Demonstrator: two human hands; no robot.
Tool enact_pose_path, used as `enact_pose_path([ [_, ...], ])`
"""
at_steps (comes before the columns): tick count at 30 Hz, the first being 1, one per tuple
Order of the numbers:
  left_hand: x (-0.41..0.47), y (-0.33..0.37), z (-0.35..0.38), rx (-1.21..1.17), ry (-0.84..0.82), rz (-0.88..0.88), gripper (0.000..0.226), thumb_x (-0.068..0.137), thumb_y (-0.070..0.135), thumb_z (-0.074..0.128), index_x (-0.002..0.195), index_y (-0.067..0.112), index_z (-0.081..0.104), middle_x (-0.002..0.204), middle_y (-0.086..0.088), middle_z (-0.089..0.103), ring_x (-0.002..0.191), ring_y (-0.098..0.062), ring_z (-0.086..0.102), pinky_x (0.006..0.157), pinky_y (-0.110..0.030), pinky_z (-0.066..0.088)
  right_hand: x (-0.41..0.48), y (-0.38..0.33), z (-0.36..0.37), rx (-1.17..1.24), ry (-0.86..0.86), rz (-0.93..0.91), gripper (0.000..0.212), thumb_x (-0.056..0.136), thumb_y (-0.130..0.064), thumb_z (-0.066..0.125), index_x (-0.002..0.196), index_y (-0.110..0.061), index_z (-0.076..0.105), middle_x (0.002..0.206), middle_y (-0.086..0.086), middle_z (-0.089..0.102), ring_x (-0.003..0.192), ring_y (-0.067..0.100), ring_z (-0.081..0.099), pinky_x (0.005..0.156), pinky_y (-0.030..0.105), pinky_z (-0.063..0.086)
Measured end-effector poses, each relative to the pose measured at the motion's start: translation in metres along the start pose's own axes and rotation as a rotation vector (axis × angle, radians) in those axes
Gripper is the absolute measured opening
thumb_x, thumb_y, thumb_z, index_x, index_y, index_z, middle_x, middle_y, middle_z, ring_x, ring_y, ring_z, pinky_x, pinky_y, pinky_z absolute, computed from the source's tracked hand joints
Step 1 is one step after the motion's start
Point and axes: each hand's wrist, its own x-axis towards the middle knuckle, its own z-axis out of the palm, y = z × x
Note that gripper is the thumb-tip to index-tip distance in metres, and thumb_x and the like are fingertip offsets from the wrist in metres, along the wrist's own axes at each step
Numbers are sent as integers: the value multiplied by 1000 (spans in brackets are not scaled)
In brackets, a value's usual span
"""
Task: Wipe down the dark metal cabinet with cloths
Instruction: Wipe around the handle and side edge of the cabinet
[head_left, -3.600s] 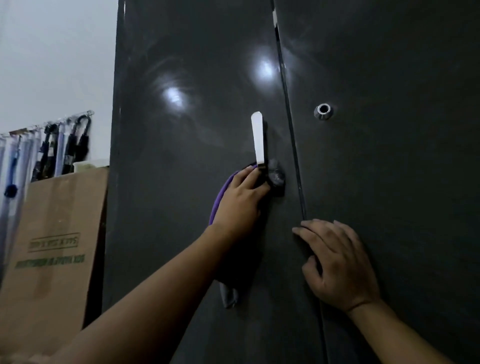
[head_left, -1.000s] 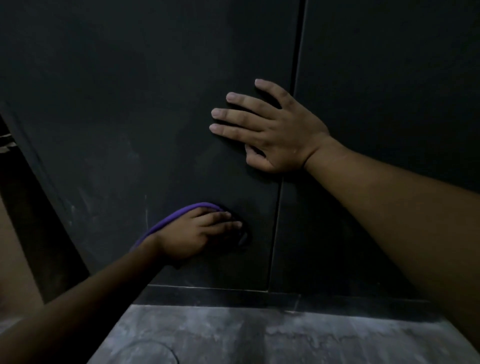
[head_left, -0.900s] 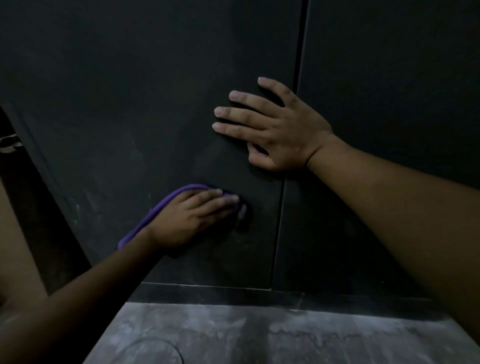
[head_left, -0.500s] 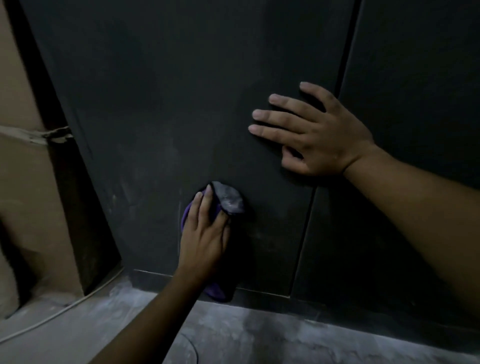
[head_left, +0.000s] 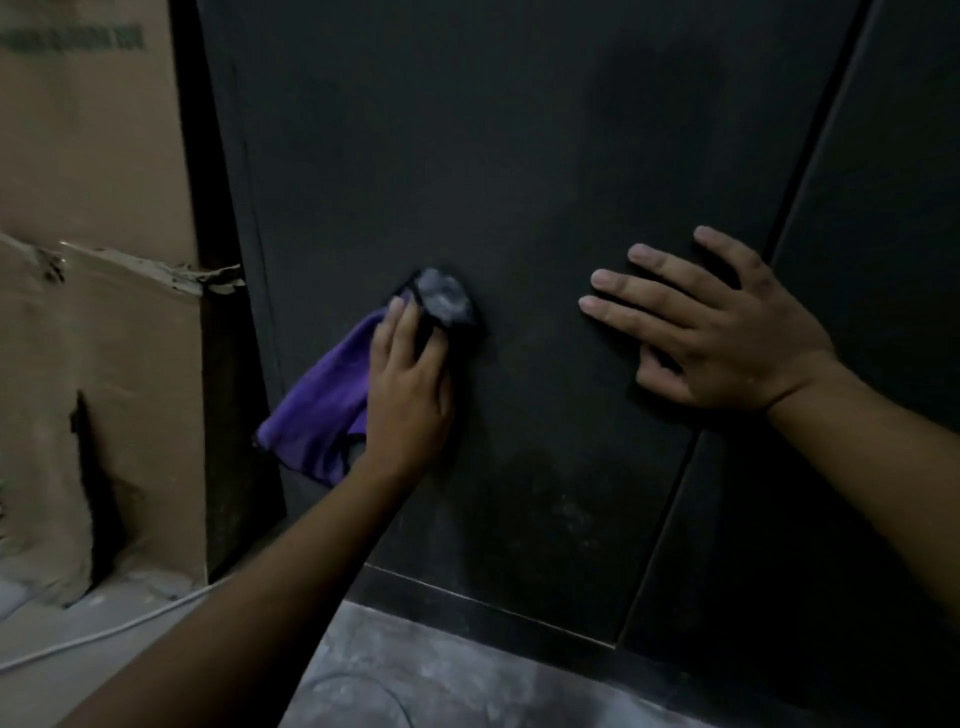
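The left hand (head_left: 410, 387) lay flat against the dark metal cabinet (head_left: 519, 156), low on its left door. It pinned a purple cloth (head_left: 317, 410) to the metal. Its fingers (head_left: 397, 325) were stretched out nearly straight over the fabric rather than curled round it, and the thumb ran along the hand's right edge. It was a pressing palm, not a fist. Just beyond the fingertips the cloth bunched into a grey, dusty wad (head_left: 441, 299) that touched the door. The rest of the cloth hung loose from under the palm, down and to the left, across the door's left edge.

The right hand (head_left: 727, 338) was spread open on the same door, palm against the metal, fingers apart and pointing left. It held nothing. It lay near the left hand but apart from it, and its wrist sat at the seam (head_left: 670, 519) between the two doors.

A torn cardboard box (head_left: 93, 260) stood just left of the cabinet. A pale cable (head_left: 104, 634) ran over the dusty grey floor (head_left: 467, 686) below it.
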Motion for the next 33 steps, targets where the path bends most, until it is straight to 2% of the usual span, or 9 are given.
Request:
enact_pose_path([
  [3,-30,-6,0,-14,-126,42,43,88,10,46,126,-3,62,150,-27,39,142,-37,26,123,-29,12,0,0,-1,-8,5,3,62,95,-40,46,154,-27,37,158,-2,39,144,24,40,114,55,28],
  [8,-43,-22,-11,1,-174,-85,49,89,9,43,136,4,57,153,-19,40,143,-35,27,119,-14,7,0,-2,1,-18,3,-10,63,94,-41,46,155,-26,36,158,-3,38,144,24,39,114,56,29],
  [10,-23,-21,-14,-15,-134,-148,48,87,4,45,133,1,57,150,-21,43,142,-40,30,121,-21,11,0,-1,0,-13,-7,-5,62,94,-41,46,154,-26,38,157,-3,41,144,24,40,113,56,29],
  [14,51,-30,-31,3,-16,-238,30,82,3,42,104,-8,59,131,-37,51,132,-54,38,115,-44,22,9,-10,-7,72,-20,68,54,90,-39,50,142,-23,56,146,-1,54,136,26,46,111,57,29],
  [18,74,-55,-48,35,14,-191,50,88,0,42,137,-4,51,151,-30,37,144,-46,30,120,-44,21,46,-34,-10,155,2,37,44,87,-34,51,128,-21,63,133,1,61,122,26,56,109,53,32],
  [21,34,-59,-46,-24,-56,-208,56,92,-1,42,148,-2,41,158,-26,27,149,-39,21,123,-44,18,82,-53,-5,238,-12,-10,45,89,-34,49,131,-21,62,142,2,56,131,27,52,114,55,29],
  [26,-27,-64,-37,-93,-137,-387,58,102,9,42,157,16,26,166,-9,13,151,-16,12,116,-35,28,115,-92,15,203,-82,28,52,91,-38,46,140,-25,56,155,-1,44,144,25,36,119,63,11],
  [29,-51,-65,-24,-127,-126,-464,55,105,13,39,157,12,24,166,-13,13,151,-22,13,117,-28,20,114,-101,26,136,-84,63,53,92,-42,42,142,-27,54,158,-1,39,146,27,30,118,65,6],
  [33,-73,-63,-8,-256,-89,-740,43,107,17,37,145,-2,37,161,-25,20,150,-36,14,121,-31,14,112,-107,31,131,-63,91,53,94,-42,39,144,-26,51,158,0,38,146,29,28,118,65,5],
])
